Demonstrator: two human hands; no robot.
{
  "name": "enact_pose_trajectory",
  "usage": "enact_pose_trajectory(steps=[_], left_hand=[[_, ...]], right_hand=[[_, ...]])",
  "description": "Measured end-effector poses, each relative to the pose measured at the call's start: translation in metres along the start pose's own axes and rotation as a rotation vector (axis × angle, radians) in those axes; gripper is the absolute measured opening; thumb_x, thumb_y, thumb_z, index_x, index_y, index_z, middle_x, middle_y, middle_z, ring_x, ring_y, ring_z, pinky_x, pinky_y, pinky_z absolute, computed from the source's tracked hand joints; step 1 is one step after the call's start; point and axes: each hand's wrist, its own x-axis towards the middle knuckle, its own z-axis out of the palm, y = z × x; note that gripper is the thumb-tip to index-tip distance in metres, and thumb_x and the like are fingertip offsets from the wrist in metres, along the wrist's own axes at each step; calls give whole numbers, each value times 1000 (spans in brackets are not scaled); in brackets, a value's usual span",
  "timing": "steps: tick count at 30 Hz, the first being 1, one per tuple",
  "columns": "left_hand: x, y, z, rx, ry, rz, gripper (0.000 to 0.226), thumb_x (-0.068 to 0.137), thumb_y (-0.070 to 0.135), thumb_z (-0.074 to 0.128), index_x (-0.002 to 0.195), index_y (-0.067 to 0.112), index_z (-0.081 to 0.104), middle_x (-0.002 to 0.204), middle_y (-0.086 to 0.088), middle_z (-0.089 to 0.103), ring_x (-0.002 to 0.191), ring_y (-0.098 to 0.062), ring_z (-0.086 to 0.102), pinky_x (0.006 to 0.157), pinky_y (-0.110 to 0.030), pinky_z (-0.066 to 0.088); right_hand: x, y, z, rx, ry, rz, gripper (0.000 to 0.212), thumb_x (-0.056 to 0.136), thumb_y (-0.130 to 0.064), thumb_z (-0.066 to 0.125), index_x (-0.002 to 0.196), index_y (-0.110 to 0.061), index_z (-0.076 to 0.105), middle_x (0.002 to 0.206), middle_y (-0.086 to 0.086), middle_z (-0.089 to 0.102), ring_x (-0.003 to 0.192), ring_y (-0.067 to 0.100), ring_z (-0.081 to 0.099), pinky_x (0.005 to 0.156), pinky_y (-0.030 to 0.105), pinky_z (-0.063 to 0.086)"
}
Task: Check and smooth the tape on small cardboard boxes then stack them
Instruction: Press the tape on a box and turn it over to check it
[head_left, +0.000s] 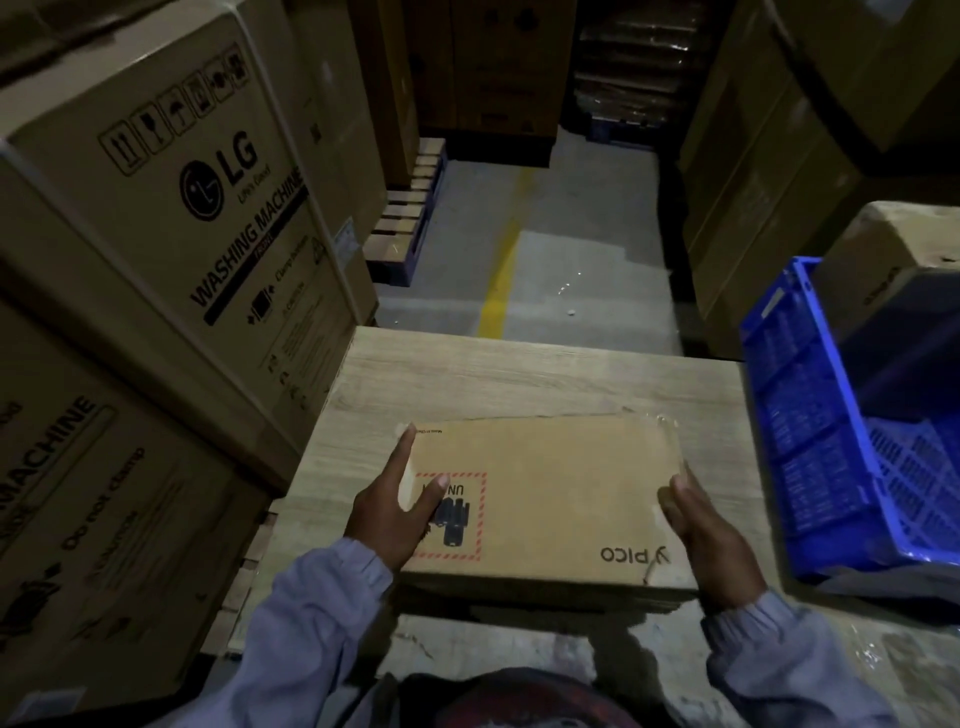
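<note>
Pale grey-blue sleeves (322, 623) lead to both hands, which hold a flat brown cardboard box (561, 499) by its short ends on the pale wood-grain surface (493, 374). The left hand (395, 514) grips with its index finger straight along the edge and thumb on a red-bordered label (470, 540). The right hand (711, 540) curls its fingers against the opposite edge. Crinkled clear tape (660, 421) covers the far right corner. A "PICO" logo sits upside down.

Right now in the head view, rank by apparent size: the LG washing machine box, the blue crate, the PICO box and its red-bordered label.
1. LG washing machine box
2. blue crate and PICO box: look alike, the crate is cut off by the frame edge, so unranked
3. red-bordered label
</note>
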Motion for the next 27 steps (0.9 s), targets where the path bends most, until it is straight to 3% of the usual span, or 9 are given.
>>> enact_pose_trajectory(steps=[4, 6, 10, 14, 18, 20, 22, 24, 27], left_hand=[[-4, 4, 26, -69, -97, -58, 70, 97, 45, 45, 154, 35, 5, 131, 7, 51, 115, -14, 52, 92, -18, 37], [-5, 4, 37, -103, -160, -54, 69, 97, 51, 36, 154, 34, 1, 138, 5, 46, 121, -12, 48, 96, -20, 36], [6, 5, 42, -1, -179, -113, 69, 97, 59, 22, 155, 25, 6, 158, -6, 23, 143, -25, 26, 117, -35, 23], [1, 35, 20, -106, -230, -117, 63, 102, 45, 30, 154, 16, 12, 161, -2, 13, 147, -17, 15, 111, -19, 9], [-11, 65, -11, -357, -324, -9, 100, 74, 83, 46, 154, 34, 13, 157, 10, 23, 142, -12, 25, 119, -36, 18], [-15, 72, -22, -455, -321, 34, 111, 62, 89, 53, 153, 36, 17, 156, 10, 29, 142, -11, 30, 118, -43, 25], [-17, 78, -29, -609, -310, 46, 100, 70, 76, 61, 152, 31, 26, 147, 10, 44, 133, -5, 43, 113, -36, 34], [-18, 83, -34, -694, -282, 41, 77, 82, 56, 66, 146, 29, 35, 130, 13, 59, 118, 0, 56, 103, -26, 44], [-14, 76, -41, -670, -254, 9, 61, 78, 48, 65, 135, 36, 45, 124, 7, 65, 115, -11, 62, 103, -38, 47]], right_hand=[[-9, -42, 12, -486, -139, -194, 83, 72, -76, 59, 145, -51, 28, 153, -3, 36, 136, 26, 41, 108, 58, 35], [-10, -52, 24, -693, -112, -270, 86, 72, -84, 44, 147, -51, 20, 157, -9, 26, 142, 20, 31, 114, 54, 28], [-24, -51, 61, -893, -13, -413, 80, 82, -67, 31, 152, -30, 19, 160, -3, 20, 146, 15, 18, 120, 45, 16], [-30, -26, 79, -972, -162, -548, 55, 93, -56, 26, 145, -40, 25, 158, -19, 14, 144, -6, 8, 120, 22, 8], [-24, -17, 68, -1132, -247, -604, 56, 89, -65, 24, 141, -47, 33, 159, -14, 12, 146, -1, 6, 120, 29, 6], [-21, -18, 54, -1209, -144, -557, 65, 84, -67, 29, 143, -41, 36, 160, -5, 12, 148, 12, 11, 120, 41, 16], [-20, -22, 40, -1275, -12, -528, 65, 85, -64, 36, 143, -34, 39, 157, -1, 25, 145, 22, 23, 114, 47, 28], [-24, -26, 35, -1156, -23, -455, 41, 87, -61, 45, 127, -55, 41, 139, -18, 46, 135, 14, 39, 106, 42, 38], [-26, -20, 41, -900, -125, -398, 34, 83, -56, 57, 110, -73, 43, 109, -30, 65, 102, 0, 64, 86, 31, 53]])
